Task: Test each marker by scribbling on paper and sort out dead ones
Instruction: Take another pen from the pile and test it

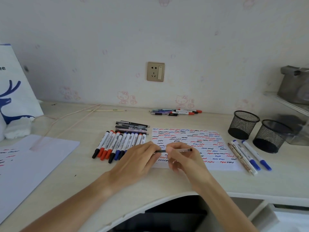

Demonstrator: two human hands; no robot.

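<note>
Both hands are holding one thin pen (pixel 173 150) level over the scribbled paper (pixel 209 148): left hand (pixel 140 158) is pinching its dark end, right hand (pixel 182 158) is gripping the clear barrel. A row of markers (pixel 117 146) is lying just left of the paper on the surface (pixel 83 173), three more pens (pixel 247 154) on the right near two mesh cups (pixel 257 131)

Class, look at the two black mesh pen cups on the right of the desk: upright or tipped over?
Upright. Both mesh cups stand on their bases on the desk, round rims facing up.
</note>
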